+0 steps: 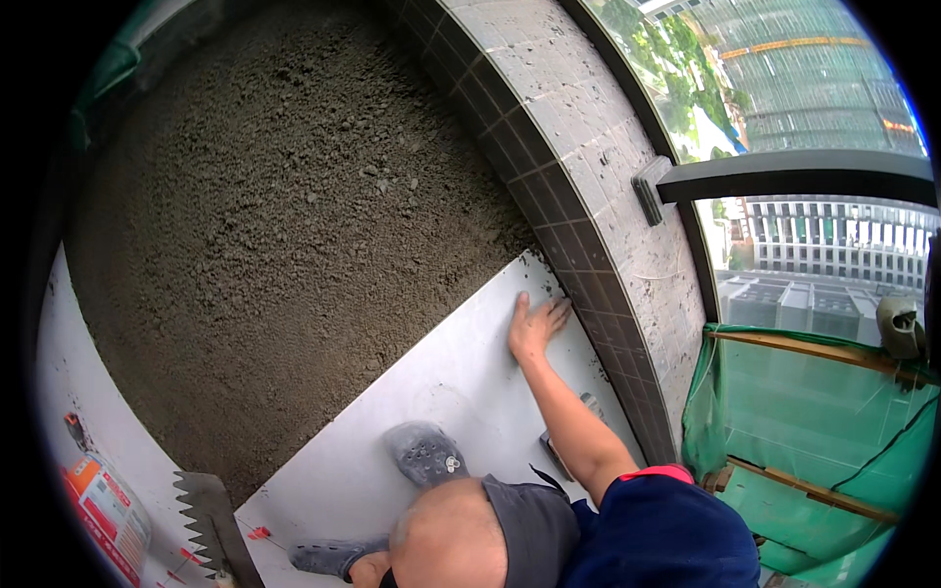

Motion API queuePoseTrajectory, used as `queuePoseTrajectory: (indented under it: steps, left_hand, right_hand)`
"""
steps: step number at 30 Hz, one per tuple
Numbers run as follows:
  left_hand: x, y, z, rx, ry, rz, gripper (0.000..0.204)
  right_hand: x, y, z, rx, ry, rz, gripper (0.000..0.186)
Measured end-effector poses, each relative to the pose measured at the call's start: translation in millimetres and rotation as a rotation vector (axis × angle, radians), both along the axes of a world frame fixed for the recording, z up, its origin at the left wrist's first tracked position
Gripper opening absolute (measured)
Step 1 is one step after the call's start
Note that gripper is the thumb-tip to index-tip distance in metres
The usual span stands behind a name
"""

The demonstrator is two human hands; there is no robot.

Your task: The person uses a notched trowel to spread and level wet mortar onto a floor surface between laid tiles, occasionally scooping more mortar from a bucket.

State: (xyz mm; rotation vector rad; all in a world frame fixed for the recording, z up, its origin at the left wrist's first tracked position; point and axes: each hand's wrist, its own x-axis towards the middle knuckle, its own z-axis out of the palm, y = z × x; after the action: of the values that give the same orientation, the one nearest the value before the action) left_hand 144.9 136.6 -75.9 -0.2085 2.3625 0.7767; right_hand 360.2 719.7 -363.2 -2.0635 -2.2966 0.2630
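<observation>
My right hand lies on the far right corner of a large white tile, fingers spread and palm down. Beside it runs the dark tiled side of a ledge. Past the tile's far edge spreads a bed of rough grey mortar. Under my right forearm a dark flat tool shows in part; its kind is hidden. My left hand is out of the picture. At the lower left stands a notched metal trowel blade, its lower end cut off by the picture's rim.
My grey clogs are on the tile. Red plastic tile clips sit along a joint at the lower left, near an orange and white package. On the right are a grit-strewn ledge top, a black window frame and green netting.
</observation>
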Motion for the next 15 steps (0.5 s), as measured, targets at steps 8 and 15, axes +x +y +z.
queuePoseTrajectory:
  steps: [8, 15]
  left_hand:
    - [-40, 64, 6, -0.046, 0.021, -0.373, 0.037]
    - [-55, 190, -43, 0.215, -0.110, -0.499, 0.039]
  right_hand:
    - [-118, 16, 20, 0.077, 0.296, 0.275, 0.080]
    - [-11, -47, 42, -0.059, 0.137, 0.432, 0.077]
